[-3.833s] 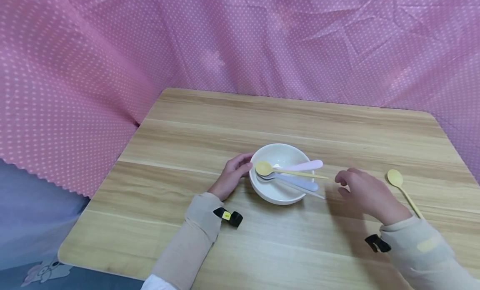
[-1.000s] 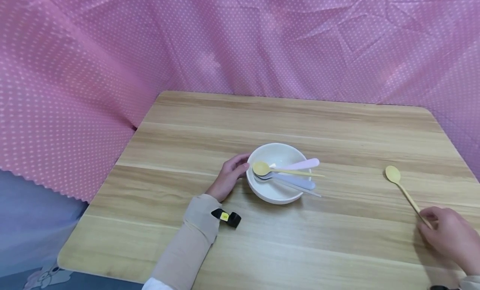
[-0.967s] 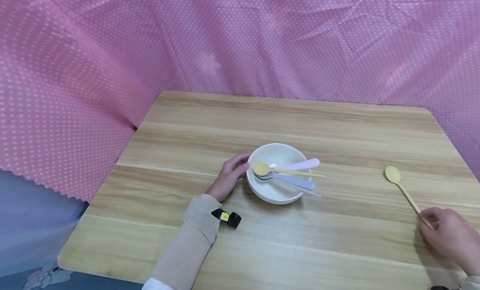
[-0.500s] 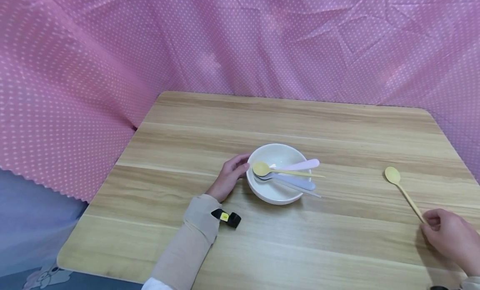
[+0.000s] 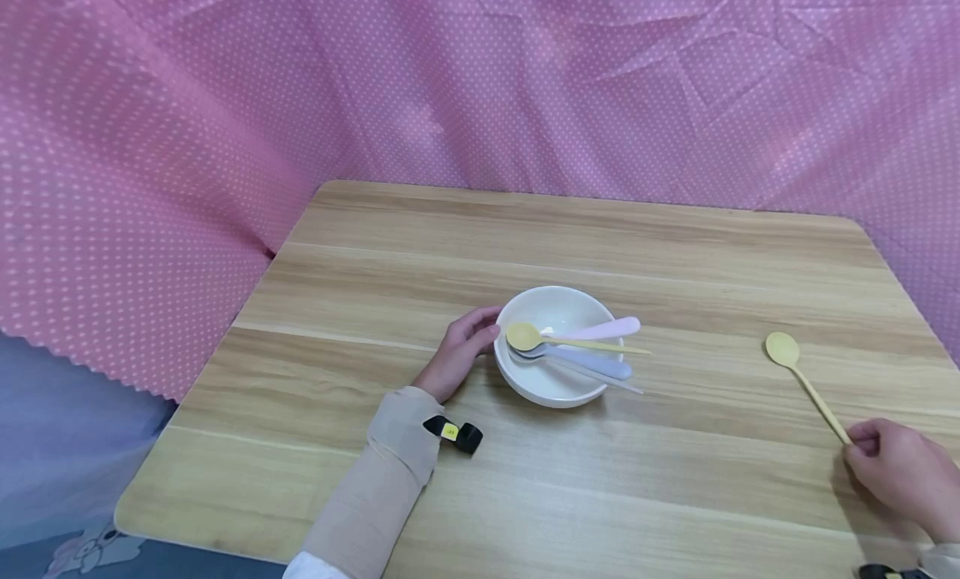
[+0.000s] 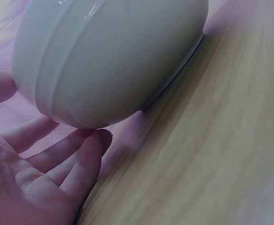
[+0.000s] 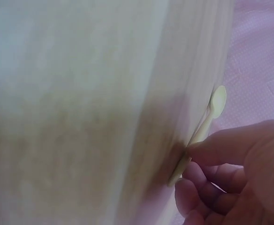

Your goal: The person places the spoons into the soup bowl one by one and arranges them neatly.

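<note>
A white bowl (image 5: 555,391) stands mid-table. In it lean a yellow spoon (image 5: 522,336), a pink-handled utensil (image 5: 611,329), a grey-blue-handled spoon (image 5: 596,362) and a thin pale handle (image 5: 626,386). My left hand (image 5: 459,354) rests against the bowl's left side, fingers and thumb spread along it; in the left wrist view, fingertips (image 6: 99,136) touch its outer wall. At the right, my right hand (image 5: 903,471) pinches the handle end of another yellow spoon (image 5: 782,348), its oval head pointing away. The right wrist view shows the thumb (image 7: 221,145) on this spoon's handle.
The wooden table (image 5: 480,246) has rounded corners. Pink dotted cloth (image 5: 480,87) hangs behind it and at the left. Blue fabric (image 5: 67,446) shows beyond the left edge.
From beside the bowl, my right hand has moved right and taken hold of the loose yellow spoon's handle end. Lately that spoon has shifted slightly left. The left hand stays on the bowl.
</note>
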Demonstrator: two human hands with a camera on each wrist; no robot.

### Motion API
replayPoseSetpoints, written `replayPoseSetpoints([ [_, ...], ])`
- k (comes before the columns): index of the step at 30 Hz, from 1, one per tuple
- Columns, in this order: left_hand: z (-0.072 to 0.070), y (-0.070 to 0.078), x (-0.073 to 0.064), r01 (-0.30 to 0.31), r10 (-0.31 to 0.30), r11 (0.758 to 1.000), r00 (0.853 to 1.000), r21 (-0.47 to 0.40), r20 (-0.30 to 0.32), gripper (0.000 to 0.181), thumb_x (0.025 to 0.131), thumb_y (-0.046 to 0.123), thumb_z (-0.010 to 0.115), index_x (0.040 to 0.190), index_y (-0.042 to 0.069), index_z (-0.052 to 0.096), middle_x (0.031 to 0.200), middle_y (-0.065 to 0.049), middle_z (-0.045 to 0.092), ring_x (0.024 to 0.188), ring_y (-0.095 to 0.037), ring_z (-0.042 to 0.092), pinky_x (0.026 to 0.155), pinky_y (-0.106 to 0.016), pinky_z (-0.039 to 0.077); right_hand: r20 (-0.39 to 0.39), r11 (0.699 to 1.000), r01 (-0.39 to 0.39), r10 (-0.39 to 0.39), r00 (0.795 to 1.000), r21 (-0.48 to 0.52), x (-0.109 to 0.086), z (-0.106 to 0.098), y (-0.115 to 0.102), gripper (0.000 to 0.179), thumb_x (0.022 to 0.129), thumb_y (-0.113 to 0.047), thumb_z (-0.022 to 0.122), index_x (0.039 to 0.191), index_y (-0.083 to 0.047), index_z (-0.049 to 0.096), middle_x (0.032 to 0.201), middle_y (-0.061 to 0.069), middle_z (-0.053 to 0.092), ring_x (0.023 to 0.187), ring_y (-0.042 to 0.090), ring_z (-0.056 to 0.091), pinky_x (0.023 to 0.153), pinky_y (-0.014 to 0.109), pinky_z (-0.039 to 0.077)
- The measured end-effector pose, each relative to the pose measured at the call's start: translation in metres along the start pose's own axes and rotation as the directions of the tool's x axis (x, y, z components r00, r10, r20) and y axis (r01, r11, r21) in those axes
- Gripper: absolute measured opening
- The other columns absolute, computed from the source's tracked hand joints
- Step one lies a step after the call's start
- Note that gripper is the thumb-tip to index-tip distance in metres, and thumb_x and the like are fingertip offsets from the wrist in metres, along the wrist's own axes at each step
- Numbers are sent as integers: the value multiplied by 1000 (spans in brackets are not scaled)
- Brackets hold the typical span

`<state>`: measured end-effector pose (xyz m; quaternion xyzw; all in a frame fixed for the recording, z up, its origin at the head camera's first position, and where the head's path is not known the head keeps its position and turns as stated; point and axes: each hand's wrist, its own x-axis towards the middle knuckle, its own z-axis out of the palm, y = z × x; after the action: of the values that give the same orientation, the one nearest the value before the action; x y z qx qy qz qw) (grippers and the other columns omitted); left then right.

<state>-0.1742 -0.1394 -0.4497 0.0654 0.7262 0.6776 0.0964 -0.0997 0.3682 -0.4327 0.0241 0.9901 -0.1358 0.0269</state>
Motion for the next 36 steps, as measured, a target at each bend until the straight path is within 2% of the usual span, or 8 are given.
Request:
replayPoseSetpoints([
  [3, 0, 0, 0, 11, -11, 1000, 1000, 1, 4, 40, 98, 25, 47, 135, 9, 47, 136, -7, 51, 124, -19, 48, 101, -36, 44, 5, 1000, 19, -19, 1000, 6, 0, -1, 0, 19, 73, -4, 61, 84, 12, 62, 65, 5, 61, 58, 12, 49, 52, 28, 35],
  [8, -1, 1, 0, 25, -25, 1000, 1000, -4, 19, 43, 99, 25, 46, 138, 8, 44, 141, -8, 47, 129, -20, 45, 103, -36, 42, 64, 1000, -5, 5, 998, -4, 3, -3, -1, 19, 74, -6, 61, 83, 10, 63, 65, 3, 61, 58, 11, 48, 53, 27, 35],
  [11, -1, 1, 0, 25, -25, 1000, 999, -7, 30, 44, 99, 25, 45, 140, 7, 42, 143, -9, 45, 130, -21, 43, 104, -36, 41, 70, 1000, 12, -12, 997, -3, 4, -4, -2, 18, 74, -7, 62, 82, 8, 65, 66, 3, 63, 59, 11, 49, 53, 27, 36],
  [16, -1, 1, -1, 19, -19, 1000, 1000, -11, 16, 42, 99, 25, 46, 137, 8, 45, 140, -7, 48, 128, -19, 46, 103, -36, 43, 50, 999, 41, -41, 998, -2, 4, -4, -5, 17, 73, -8, 64, 82, 5, 68, 67, 3, 66, 60, 11, 50, 53, 28, 36],
  [21, 0, 0, -1, 4, -4, 1000, 1000, -3, 4, 40, 98, 25, 48, 135, 9, 48, 137, -6, 51, 126, -19, 48, 101, -36, 44, 86, 999, 35, -34, 996, -6, 6, -6, -9, 19, 74, -10, 65, 84, 6, 68, 69, 5, 67, 61, 11, 51, 54, 29, 37],
  [26, 0, 0, -1, -6, 6, 1000, 1000, 6, -1, 40, 98, 24, 48, 135, 9, 48, 136, -7, 51, 125, -19, 48, 101, -37, 44, 104, 998, 65, -64, 993, -9, 8, -9, -14, 22, 75, -13, 67, 85, 7, 68, 71, 6, 68, 62, 14, 56, 56, 35, 42],
  [32, 0, 0, 0, -9, 9, 1000, 1000, 4, 1, 40, 98, 23, 48, 135, 9, 48, 135, -7, 52, 124, -19, 49, 101, -36, 44, 105, 995, 104, -104, 989, 4, 11, -14, -30, 22, 77, -13, 65, 86, 6, 68, 72, 5, 68, 64, 17, 60, 59, 40, 46],
  [36, 0, 0, 0, -10, 10, 1000, 1000, 1, -1, 39, 98, 22, 47, 134, 9, 48, 134, -7, 52, 123, -19, 49, 100, -36, 45, 92, 989, 145, -147, 985, 21, 13, -19, -47, 21, 77, -12, 64, 87, 6, 67, 72, 3, 68, 64, 16, 60, 58, 34, 47],
])
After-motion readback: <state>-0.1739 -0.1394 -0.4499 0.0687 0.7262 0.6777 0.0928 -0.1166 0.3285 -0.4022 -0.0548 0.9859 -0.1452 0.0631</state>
